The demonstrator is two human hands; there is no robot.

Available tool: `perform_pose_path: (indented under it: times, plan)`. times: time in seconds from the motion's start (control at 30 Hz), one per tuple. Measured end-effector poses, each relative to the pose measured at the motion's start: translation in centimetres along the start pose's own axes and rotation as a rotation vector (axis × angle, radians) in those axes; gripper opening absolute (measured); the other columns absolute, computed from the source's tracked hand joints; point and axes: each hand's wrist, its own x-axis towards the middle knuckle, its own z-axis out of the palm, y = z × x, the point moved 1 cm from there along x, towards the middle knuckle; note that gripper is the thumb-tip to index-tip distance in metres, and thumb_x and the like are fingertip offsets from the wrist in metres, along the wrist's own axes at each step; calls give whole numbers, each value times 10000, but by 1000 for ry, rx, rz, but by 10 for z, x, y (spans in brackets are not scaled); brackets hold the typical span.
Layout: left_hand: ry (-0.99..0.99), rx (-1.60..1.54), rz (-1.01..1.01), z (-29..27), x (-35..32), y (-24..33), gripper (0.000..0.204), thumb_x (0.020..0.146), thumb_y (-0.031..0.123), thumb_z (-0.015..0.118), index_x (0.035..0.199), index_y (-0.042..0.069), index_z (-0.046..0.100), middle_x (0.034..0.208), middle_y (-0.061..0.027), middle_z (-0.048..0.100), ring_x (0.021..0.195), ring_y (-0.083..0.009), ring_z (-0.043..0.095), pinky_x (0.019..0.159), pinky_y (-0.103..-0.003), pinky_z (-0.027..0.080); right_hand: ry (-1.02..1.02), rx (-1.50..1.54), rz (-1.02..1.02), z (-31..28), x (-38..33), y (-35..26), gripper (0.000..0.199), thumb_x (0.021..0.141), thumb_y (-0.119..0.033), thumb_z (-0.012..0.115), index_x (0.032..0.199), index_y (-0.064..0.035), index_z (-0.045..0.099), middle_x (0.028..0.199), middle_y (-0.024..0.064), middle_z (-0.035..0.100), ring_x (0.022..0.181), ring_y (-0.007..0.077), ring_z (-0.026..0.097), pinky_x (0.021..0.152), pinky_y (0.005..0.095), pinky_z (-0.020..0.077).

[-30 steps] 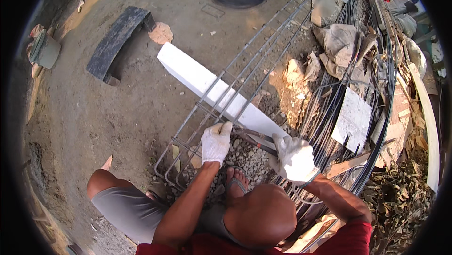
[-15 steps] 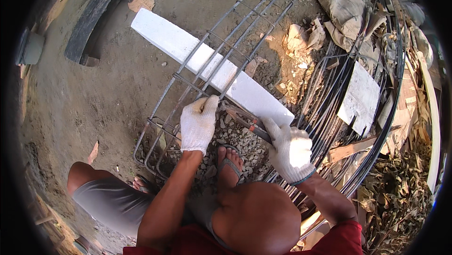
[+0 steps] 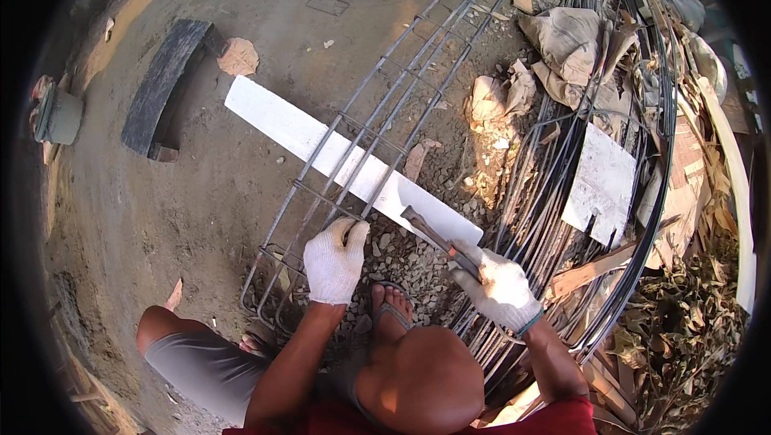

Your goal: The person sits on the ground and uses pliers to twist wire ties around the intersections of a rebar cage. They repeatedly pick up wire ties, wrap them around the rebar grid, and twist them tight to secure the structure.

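Observation:
A long steel rebar cage [image 3: 384,96], made of straight bars with cross ties, rests across a white beam-like block [image 3: 281,118] on the ground. My left hand [image 3: 333,265], in a white knit glove, is closed at the cage's near right bar, thumb and fingers pinched there; any small piece between the fingertips is hidden. In my gloved right hand [image 3: 499,286] is a pair of pincers [image 3: 434,232] with orange-and-dark handles. Their head points up and left over the white block, apart from the cage.
Bundled thin steel rods [image 3: 536,182] run along the right, with a white board [image 3: 601,186] and crumpled sacks [image 3: 564,43] on them. Gravel lies round my sandalled foot [image 3: 391,306]. A black curved trough [image 3: 165,89] and a bucket [image 3: 61,118] stand left; dry leaves [image 3: 675,339] lie lower right.
The pincers have come away from the cage bar beside my left hand, moving right with my right hand. My left hand stays at the bar. The whole view has shifted, showing more ground ahead.

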Motion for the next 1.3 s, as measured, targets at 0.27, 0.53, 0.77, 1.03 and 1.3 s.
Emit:
perform_pose_path:
  times: [0.27,0.53,0.77,1.03,1.3]
  plan:
    - [56,80,60,-71,11,42,260,967,211,785,1075,-25,792,988,-193,802,907,-354,793,823,-411,611,348,-311,-148,5,31,3,702,811,-370,895,1430,-128,666,1178,145,696,1029,377,675,863,508,539]
    - [366,392,397,-92,162,-13,339,976,268,767,1223,36,760,1326,-216,727,1305,-460,637,1114,-521,495,414,-72,-92,-43,61,-1,646,904,-362,839,1453,-83,645,1162,215,722,982,391,737,849,486,597]
    - [246,635,352,-61,268,-27,448,1021,450,682,1310,114,749,1478,-228,644,1503,-461,466,1263,-660,218,464,-10,-208,-127,229,-58,453,1037,-265,671,1469,-135,631,1161,216,723,1027,424,732,834,490,605]
    - [185,600,315,-31,280,-21,407,1012,371,673,1259,58,756,1416,-215,675,1447,-434,518,1253,-682,234,306,-546,-183,-108,548,-64,355,1031,-257,622,1360,-132,673,1307,177,716,1208,374,705,973,503,581]
    - [159,578,221,-47,286,-18,394,990,330,703,1264,51,752,1419,-215,664,1445,-430,517,1267,-666,215,154,-567,169,-59,694,-86,601,1014,-243,598,1599,-163,491,1557,158,556,1407,380,587,1083,545,524]
